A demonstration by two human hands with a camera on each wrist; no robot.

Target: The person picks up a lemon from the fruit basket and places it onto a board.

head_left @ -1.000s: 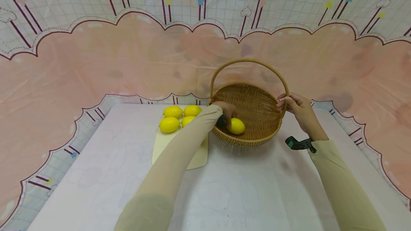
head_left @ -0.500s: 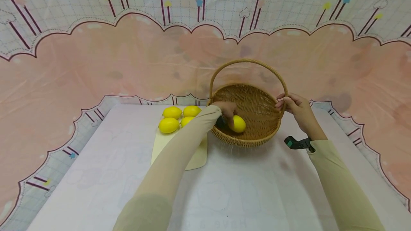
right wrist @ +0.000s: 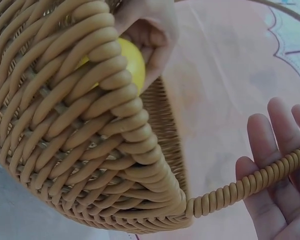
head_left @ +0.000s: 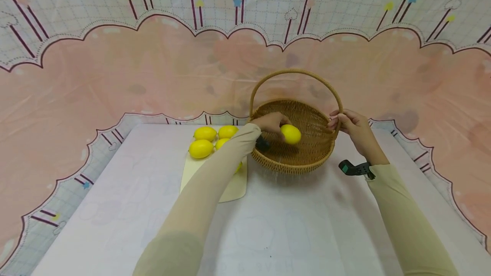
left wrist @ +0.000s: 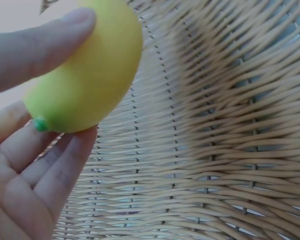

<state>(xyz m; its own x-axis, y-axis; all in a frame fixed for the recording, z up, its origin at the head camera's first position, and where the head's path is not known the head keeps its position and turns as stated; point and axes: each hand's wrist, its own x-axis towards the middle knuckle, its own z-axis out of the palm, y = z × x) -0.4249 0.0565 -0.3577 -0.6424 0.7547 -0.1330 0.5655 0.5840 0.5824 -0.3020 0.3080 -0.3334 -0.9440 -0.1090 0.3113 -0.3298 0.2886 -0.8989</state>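
Note:
Inside the brown wicker basket (head_left: 295, 168), my left hand (head_left: 273, 123) pinches a yellow lemon (head_left: 291, 134) between thumb and fingers. The left wrist view shows the green-tipped end of this lemon, with the thumb (left wrist: 45, 47) on top and fingertips below. The lemon is raised off the basket's bottom. My right hand (head_left: 354, 126) grips the lower right end of the arched basket handle (head_left: 295, 71). In the right wrist view its fingers (right wrist: 262, 140) lie behind the coiled handle. The basket tips toward me, its opening facing the head camera.
Left of the basket, several lemons (head_left: 201, 148) sit on a cream board (head_left: 235, 191), partly covered by my left sleeve (head_left: 203, 195). A patterned cloth (head_left: 172, 71) hangs behind the white table (head_left: 287, 220). A black wrist device (head_left: 354, 168) juts from the right wrist.
My left hand has lifted the lemon from the basket's bottom, up and slightly right. Part of another lemon now shows on the board under the sleeve. The right hand keeps its grip.

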